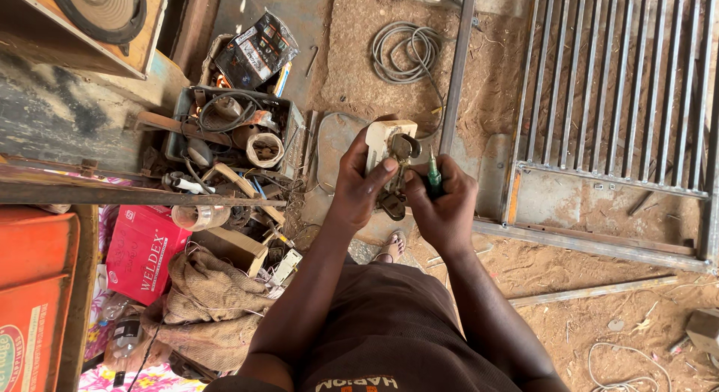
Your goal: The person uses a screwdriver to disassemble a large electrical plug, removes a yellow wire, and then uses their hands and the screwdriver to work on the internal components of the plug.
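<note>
Here the left hand grips a cream lock block held up at chest height, thumb across its face, while the right hand is closed around a green-handled screwdriver just beside the lock's dark metal parts. Below them lies sandy ground with a sandalled foot. To the left, a tray of scrap and cable, a red box and sacking crowd close. To the right lies a barred metal gate; a coiled cable sits beyond the hands
</note>
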